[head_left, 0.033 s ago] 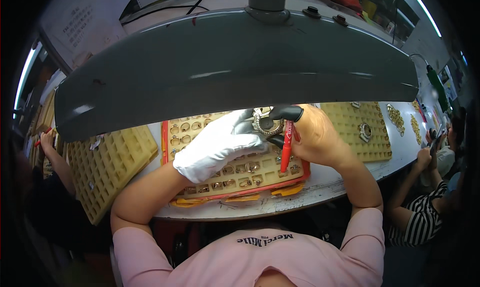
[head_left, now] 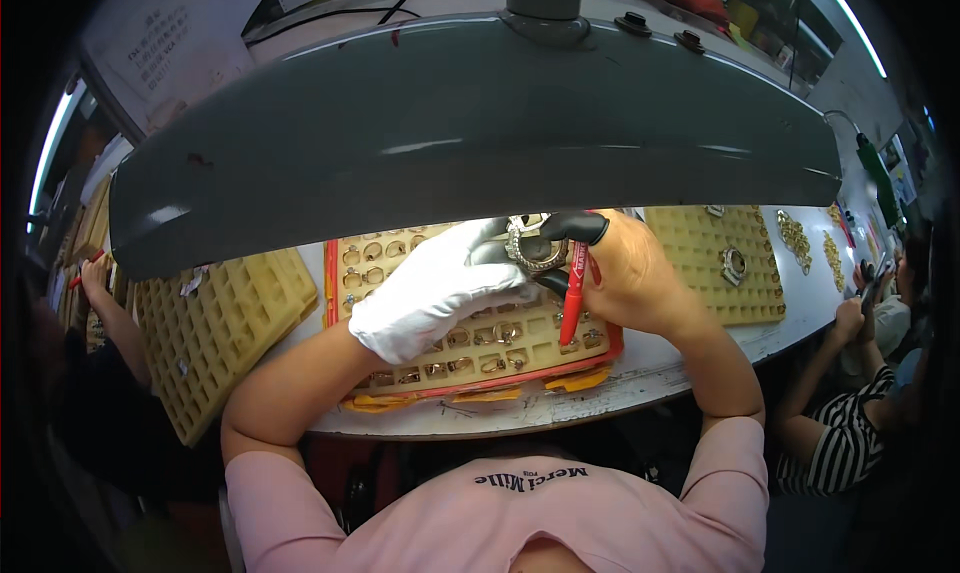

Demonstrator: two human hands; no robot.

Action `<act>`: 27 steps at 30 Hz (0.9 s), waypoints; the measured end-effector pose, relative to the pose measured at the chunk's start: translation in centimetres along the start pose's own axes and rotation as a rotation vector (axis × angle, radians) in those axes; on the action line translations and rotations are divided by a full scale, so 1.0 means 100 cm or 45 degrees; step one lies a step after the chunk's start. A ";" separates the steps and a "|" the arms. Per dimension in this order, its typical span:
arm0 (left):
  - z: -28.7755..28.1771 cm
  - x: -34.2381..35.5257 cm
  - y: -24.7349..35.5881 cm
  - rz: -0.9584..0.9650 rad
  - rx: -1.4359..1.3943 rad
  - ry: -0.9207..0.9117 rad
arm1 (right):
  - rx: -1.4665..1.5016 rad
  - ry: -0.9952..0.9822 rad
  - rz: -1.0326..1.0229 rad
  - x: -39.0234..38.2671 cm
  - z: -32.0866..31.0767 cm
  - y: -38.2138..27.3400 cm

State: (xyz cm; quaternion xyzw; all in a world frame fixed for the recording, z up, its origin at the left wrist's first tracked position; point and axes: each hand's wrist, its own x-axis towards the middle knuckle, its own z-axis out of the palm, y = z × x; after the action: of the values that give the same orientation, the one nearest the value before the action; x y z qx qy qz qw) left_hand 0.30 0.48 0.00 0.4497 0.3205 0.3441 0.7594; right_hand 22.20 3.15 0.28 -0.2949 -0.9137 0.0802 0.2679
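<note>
My left hand (head_left: pixel 430 291), in a white glove with darker fingertips, pinches a round silver-coloured metal piece (head_left: pixel 536 256) with a ridged rim, like a watch case. My right hand (head_left: pixel 640 268) wears black covers on its thumb and finger, which press against the far right side of that piece. A red marker pen (head_left: pixel 573 308) is tucked in the right hand, pointing down toward my body. Both hands are above a tray (head_left: pixel 472 373) of cream foam slots holding several rings (head_left: pixel 458 366). The lamp hood hides part of the fingers' far side.
A wide grey lamp hood (head_left: pixel 470 143) spans the space just beyond my hands. Slotted foam boards stand at left (head_left: pixel 220 323) and right (head_left: pixel 715 273); a similar metal piece (head_left: pixel 733 265) sits on the right one. Gold-coloured chains (head_left: pixel 794 240) lie farther right. People work on both sides.
</note>
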 end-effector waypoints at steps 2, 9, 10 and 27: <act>-0.006 0.001 -0.005 0.022 -0.034 0.024 | 0.112 0.041 0.038 -0.004 0.011 0.003; -0.008 0.000 -0.007 0.045 0.143 0.018 | 0.500 0.083 0.227 -0.012 0.014 -0.001; -0.011 0.000 -0.004 0.081 0.479 -0.002 | 0.722 0.118 0.289 -0.014 0.016 -0.002; -0.010 0.002 -0.010 0.089 0.286 0.079 | 1.532 0.198 0.578 -0.019 0.020 0.015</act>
State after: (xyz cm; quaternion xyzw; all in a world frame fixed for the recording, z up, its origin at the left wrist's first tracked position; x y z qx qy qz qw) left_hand -0.16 0.77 -1.32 0.5319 0.3644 0.3462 0.6815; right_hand 23.17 3.32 -2.75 -0.2839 -0.6021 0.6113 0.4280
